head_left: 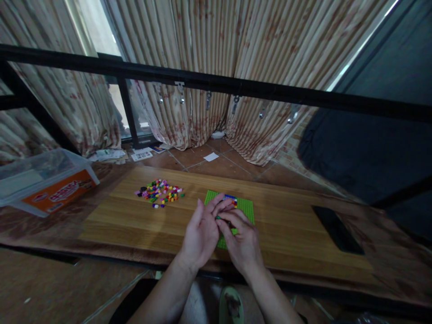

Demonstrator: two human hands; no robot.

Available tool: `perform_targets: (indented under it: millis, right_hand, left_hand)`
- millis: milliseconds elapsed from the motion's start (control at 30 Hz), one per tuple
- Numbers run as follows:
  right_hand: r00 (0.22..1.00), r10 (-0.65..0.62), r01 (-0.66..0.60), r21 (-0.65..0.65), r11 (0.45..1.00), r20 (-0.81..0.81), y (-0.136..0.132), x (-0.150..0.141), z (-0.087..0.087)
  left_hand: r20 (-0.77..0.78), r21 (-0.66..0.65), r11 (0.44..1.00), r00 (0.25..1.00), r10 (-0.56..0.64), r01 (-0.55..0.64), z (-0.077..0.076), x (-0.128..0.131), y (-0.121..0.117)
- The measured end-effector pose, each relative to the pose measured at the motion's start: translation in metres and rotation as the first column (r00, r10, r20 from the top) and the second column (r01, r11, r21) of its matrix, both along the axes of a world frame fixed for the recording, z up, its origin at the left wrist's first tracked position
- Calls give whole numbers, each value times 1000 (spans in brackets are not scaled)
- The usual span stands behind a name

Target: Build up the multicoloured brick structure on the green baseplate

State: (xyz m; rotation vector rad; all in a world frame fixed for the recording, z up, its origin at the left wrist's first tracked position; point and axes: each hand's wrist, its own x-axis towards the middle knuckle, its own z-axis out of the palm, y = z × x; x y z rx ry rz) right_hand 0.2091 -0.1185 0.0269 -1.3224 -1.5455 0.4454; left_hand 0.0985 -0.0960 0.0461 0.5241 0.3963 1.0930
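My left hand [203, 228] is palm up with its fingers stretched out, over the left part of a bright green studded baseplate [246, 208]. Against its fingers, my right hand [242, 240] pinches a small green toy brick [218, 218] between thumb and fingertips. Some red, blue, white and yellow bricks [232, 199] sit on the baseplate just beyond my fingers, partly hidden by them. Both hands cover much of the plate's middle.
Left of the plate, a loose pile of small coloured bricks [162, 191] lies on the wooden board [286, 225]. A dark phone-like slab [337, 229] rests at the right end. A clear plastic box [50, 180] with an orange label stands at the far left.
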Motion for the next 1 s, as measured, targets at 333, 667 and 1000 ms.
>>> perform_targets:
  millis: [333, 667, 1000]
  right_hand:
    - [818, -315, 185, -298, 936, -482, 8, 49, -23]
    - [880, -271, 170, -274, 947, -390, 16, 39, -24]
    - [883, -223, 122, -258, 958, -413, 19, 42, -30]
  left_hand:
    - [-559, -21, 865, 723, 406, -501, -26, -15, 24]
    - [-630, 75, 930, 706, 324, -360, -32, -1, 22]
    - [-684, 160, 947, 661, 309, -277, -42, 2, 25]
